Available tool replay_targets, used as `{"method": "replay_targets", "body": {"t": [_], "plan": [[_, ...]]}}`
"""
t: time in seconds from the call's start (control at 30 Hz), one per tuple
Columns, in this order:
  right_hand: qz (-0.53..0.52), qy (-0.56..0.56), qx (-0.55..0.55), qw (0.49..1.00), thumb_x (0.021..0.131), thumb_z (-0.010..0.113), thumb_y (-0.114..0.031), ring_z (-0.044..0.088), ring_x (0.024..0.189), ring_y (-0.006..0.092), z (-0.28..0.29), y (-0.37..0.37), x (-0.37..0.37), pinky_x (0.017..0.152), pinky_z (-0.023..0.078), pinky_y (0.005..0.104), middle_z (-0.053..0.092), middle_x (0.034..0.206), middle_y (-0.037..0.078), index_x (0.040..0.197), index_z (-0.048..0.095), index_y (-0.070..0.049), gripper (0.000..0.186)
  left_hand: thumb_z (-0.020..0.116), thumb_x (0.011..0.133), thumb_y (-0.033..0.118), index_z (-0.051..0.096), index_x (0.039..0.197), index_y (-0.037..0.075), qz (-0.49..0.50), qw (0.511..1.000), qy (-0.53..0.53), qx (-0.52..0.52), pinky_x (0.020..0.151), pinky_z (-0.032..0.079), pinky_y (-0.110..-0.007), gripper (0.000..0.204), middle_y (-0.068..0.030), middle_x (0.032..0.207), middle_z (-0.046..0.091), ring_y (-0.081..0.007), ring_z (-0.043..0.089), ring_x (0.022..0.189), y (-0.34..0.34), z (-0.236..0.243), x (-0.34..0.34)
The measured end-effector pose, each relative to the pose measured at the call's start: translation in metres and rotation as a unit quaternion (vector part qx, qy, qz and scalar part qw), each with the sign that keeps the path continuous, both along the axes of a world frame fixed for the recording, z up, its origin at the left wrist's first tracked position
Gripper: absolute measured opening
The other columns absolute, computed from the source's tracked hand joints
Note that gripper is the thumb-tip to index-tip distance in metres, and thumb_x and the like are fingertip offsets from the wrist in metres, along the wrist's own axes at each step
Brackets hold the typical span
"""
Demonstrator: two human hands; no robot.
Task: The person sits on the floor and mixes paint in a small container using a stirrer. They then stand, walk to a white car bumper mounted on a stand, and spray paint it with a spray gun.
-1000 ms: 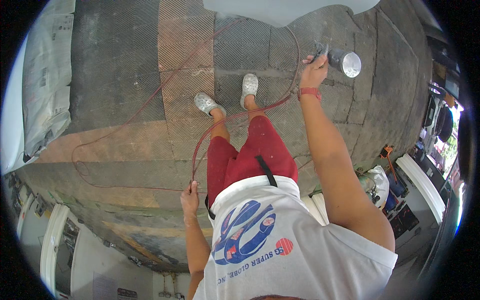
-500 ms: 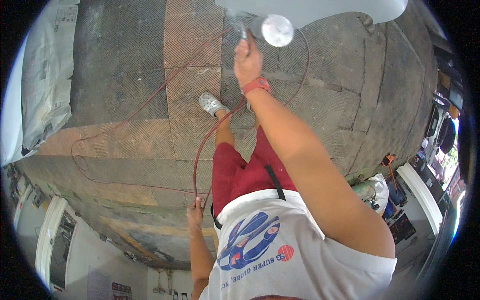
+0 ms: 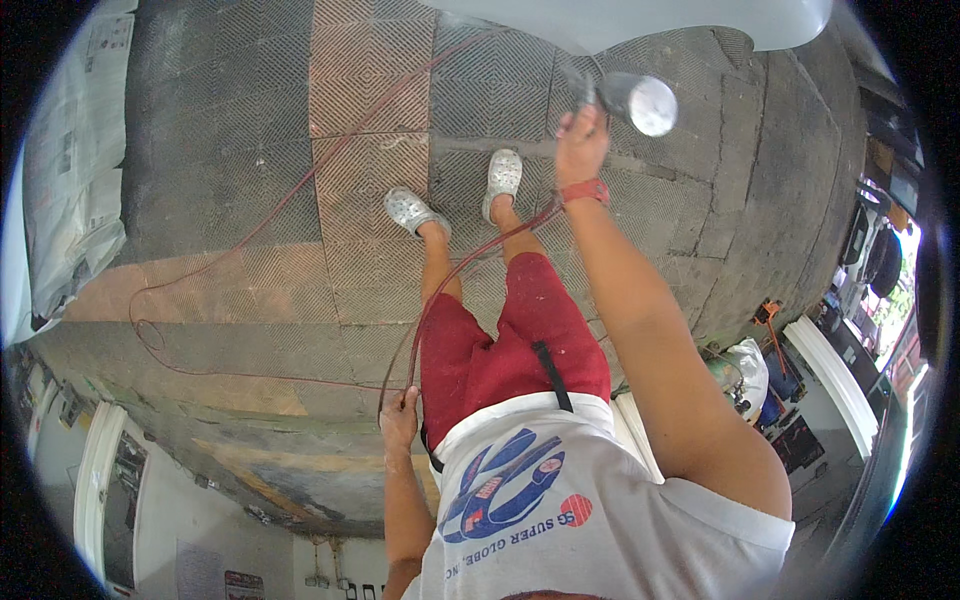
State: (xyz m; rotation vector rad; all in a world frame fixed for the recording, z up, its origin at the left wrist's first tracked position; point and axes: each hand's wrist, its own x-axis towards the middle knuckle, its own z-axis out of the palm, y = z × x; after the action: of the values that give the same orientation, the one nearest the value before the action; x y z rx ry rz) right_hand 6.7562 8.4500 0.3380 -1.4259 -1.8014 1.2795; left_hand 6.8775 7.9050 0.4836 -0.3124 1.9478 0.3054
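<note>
My right hand (image 3: 582, 145), a red band on its wrist, is closed around a spray gun (image 3: 622, 95) with a round silver cup. Motion blurs the gun, and its trigger cannot be made out. It is below the edge of a pale, smooth, curved panel (image 3: 640, 22) and apart from it. From near my right wrist a dark red hose (image 3: 470, 258) sags down to my left hand (image 3: 400, 418), whose fingers are closed on it beside my left hip. More of that hose lies in a wide loop across the floor to the left.
Plastic sheeting (image 3: 85, 170) hangs over a pale surface at the far left. Ridged floor tiles (image 3: 375, 90) lie under my feet, in grey and orange. At the right stand a greenish tank (image 3: 728, 378), a white bag (image 3: 750, 372) and an orange tool (image 3: 768, 312).
My right hand has moved rightward and slightly nearer with the spray gun, drawing the hose across my legs. My left hand stays closed on the hose, near the same place.
</note>
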Motion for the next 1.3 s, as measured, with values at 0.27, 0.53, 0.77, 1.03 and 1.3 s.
{"method": "replay_targets", "body": {"t": [0.27,0.53,0.77,1.03,1.3], "plan": [[-0.154,0.027,0.071,0.985,0.115,0.047,-0.043,0.058,0.064,0.0124,-0.009,0.052,0.035,0.055,0.049,0.0282,0.062,0.078,0.005,0.118,0.063,0.003,0.048,0.062,0.106,0.051,0.077,0.105,0.000,-0.027,0.999,0.036,0.025,0.079,0.052,-0.052,0.053,-0.0273,0.091,0.073,-0.0452,0.071,0.086,0.034,-0.010,-0.026],[-0.029,0.061,0.012,0.998,0.115,0.043,-0.042,0.055,0.061,0.0108,-0.055,-0.022,-0.029,0.054,0.048,0.0256,0.062,0.082,0.003,0.138,0.060,-0.003,0.048,0.058,0.108,0.053,0.073,0.102,-0.001,0.020,1.000,-0.006,-0.011,0.069,0.050,-0.044,0.056,-0.0135,0.074,0.065,-0.0272,0.066,0.071,0.003,-0.034,-0.004],[0.150,0.057,0.091,0.983,0.112,0.048,-0.049,0.063,0.069,0.0150,-0.081,-0.091,-0.119,0.063,0.055,0.0321,0.064,0.078,0.007,0.155,0.054,0.001,0.067,0.060,0.107,0.049,0.075,0.124,0.003,0.048,0.996,-0.034,-0.062,0.092,0.054,-0.052,0.051,-0.0277,0.109,0.076,-0.0471,0.072,0.106,0.006,-0.032,0.006],[0.185,-0.003,0.102,0.977,0.107,0.054,-0.047,0.067,0.119,0.0538,-0.072,-0.075,-0.127,0.102,0.055,0.0552,0.069,0.128,0.035,0.151,0.058,-0.001,0.063,0.065,0.104,0.051,0.067,0.139,0.008,-0.039,0.998,0.041,-0.013,0.093,0.055,-0.054,0.055,-0.0260,0.113,0.077,-0.0483,0.073,0.108,0.036,-0.041,0.000],[0.105,-0.032,0.163,0.981,0.111,0.046,-0.050,0.057,0.076,0.0195,-0.105,-0.003,0.011,0.068,0.050,0.0347,0.062,0.088,0.011,0.151,0.058,0.002,0.066,0.069,0.102,0.049,0.061,0.143,0.012,-0.162,0.986,0.025,0.038,0.086,0.056,-0.057,0.056,-0.0268,0.096,0.077,-0.0484,0.074,0.095,0.083,-0.074,-0.015]]}}
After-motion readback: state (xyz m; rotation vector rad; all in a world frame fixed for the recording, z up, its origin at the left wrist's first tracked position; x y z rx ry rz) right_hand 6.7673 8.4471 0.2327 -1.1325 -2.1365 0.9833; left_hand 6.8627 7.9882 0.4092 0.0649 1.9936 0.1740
